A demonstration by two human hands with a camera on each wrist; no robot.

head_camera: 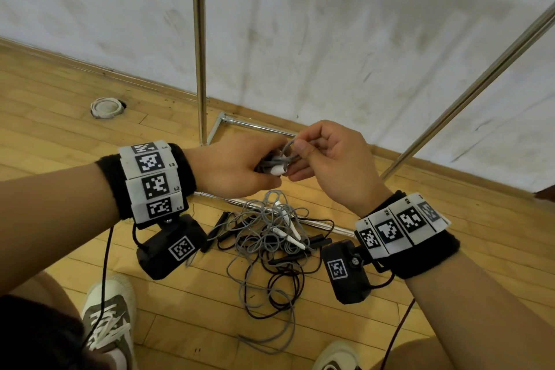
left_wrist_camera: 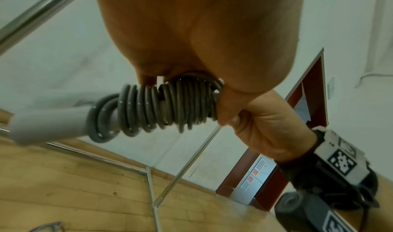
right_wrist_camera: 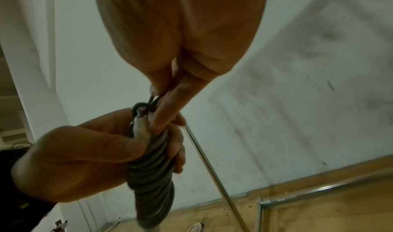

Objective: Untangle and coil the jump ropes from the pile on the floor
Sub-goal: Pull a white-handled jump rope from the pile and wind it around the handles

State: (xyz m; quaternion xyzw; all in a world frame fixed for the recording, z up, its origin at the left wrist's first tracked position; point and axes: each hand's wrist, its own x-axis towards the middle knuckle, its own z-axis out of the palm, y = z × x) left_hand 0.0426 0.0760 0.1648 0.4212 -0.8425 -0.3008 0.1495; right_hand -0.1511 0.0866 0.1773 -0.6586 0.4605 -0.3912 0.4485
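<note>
Here the coiled rope is gripped by the left hand so the wraps stay put, while its end is pinched by the right hand, likely for tucking.

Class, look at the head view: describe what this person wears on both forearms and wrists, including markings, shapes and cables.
Each bare forearm carries a black wristband wrapped with a band of white square tiles printed with black-and-white square codes. A black box camera with its own code tag hangs under the left wrist, and another under the right. A thin dark cable trails from each.
</note>
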